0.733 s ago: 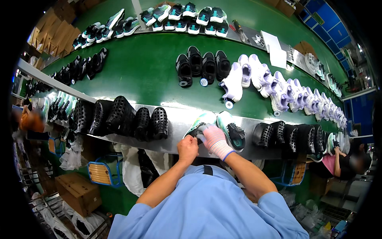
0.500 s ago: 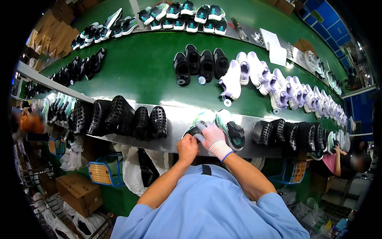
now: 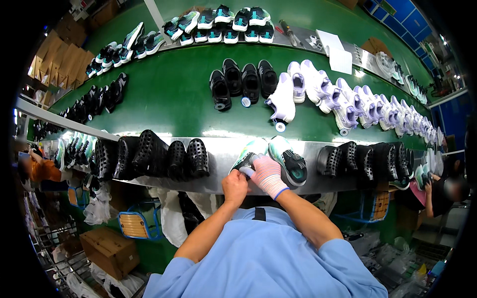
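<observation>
A pair of pale green and black sneakers stands on the metal ledge in front of me. My left hand (image 3: 235,186), bare, is closed at the heel of the left sneaker (image 3: 254,149), its fingertips partly hidden. My right hand (image 3: 267,175) wears a pink-and-white striped glove with grey fingertips. Its bent fingers grip the same sneaker around the opening, with the thumb pointing toward my left hand. What lies between the fingertips is too small to make out. Beside my right hand rests the other sneaker (image 3: 286,158), toe pointing away, untouched.
Black perforated shoe forms (image 3: 149,154) stand left on the ledge (image 3: 218,149), and more forms (image 3: 367,161) stand right. On the green table (image 3: 164,99) are black shoes (image 3: 250,82) and a row of white-lilac sneakers (image 3: 343,102). A co-worker (image 3: 437,193) sits at far right.
My right hand's fingers have drawn lower, nearer the sneaker's opening and heel. My left hand stays at the heel. The whole view has shifted slightly.
</observation>
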{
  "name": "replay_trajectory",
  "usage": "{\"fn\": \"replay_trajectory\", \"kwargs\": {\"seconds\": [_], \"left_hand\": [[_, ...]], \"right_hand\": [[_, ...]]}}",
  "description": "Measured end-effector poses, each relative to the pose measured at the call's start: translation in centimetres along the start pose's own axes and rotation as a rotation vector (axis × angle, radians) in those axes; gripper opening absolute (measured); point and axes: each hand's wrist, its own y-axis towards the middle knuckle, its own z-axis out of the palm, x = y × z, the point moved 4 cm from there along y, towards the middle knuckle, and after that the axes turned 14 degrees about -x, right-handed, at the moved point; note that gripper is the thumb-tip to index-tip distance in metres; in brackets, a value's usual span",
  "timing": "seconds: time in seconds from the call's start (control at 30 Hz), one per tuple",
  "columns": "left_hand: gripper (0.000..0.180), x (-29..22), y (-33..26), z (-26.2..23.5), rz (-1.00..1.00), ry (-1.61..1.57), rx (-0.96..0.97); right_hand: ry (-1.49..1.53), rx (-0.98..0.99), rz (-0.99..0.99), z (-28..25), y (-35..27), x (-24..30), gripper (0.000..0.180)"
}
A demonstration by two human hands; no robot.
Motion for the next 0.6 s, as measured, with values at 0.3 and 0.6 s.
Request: {"fn": "replay_trajectory", "kwargs": {"seconds": [0.3,0.6], "left_hand": [[0.022,-0.7,-0.3,0.5,0.014,-0.004,0.005],[0.022,-1.7,-0.9,0.6,0.034,0.038,0.03]], "right_hand": [[-0.032,-0.025,0.088,0.7,-0.5,-0.3,0.035],[0.022,-0.094,0.059,0.3,-0.5,-0.6,0.04]]}}
